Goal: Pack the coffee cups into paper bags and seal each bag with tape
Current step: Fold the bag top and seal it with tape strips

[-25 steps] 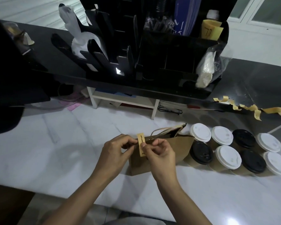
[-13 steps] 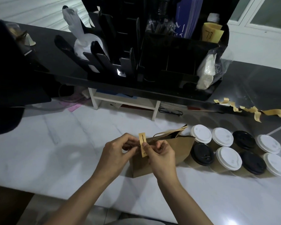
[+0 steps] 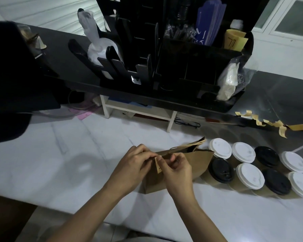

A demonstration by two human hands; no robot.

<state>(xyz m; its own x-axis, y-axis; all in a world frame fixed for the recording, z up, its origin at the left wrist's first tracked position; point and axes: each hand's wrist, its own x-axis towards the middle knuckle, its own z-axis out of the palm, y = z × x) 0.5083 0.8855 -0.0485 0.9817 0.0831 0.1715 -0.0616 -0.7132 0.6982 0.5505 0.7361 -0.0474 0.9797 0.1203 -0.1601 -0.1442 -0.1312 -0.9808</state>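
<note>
Lowered tan tape strip (image 3: 158, 166) now lies against brown paper bag (image 3: 200, 163).

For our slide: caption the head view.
Left hand and right hand pinch tape strip onto paper bag; eight lidded cups beside.

Tabletop (image 3: 59, 163): white, marbled.
Paper bag (image 3: 199, 165): brown, upright, centre.
Coffee cups (image 3: 250, 175): 8, in 2 rows of 4, just right of the bag; 5 white lids, 3 black.
Riser shelf (image 3: 138, 112): white, at the rear.
Eyeglasses (image 3: 187, 123): dark-framed, beside the riser's right leg.
</note>
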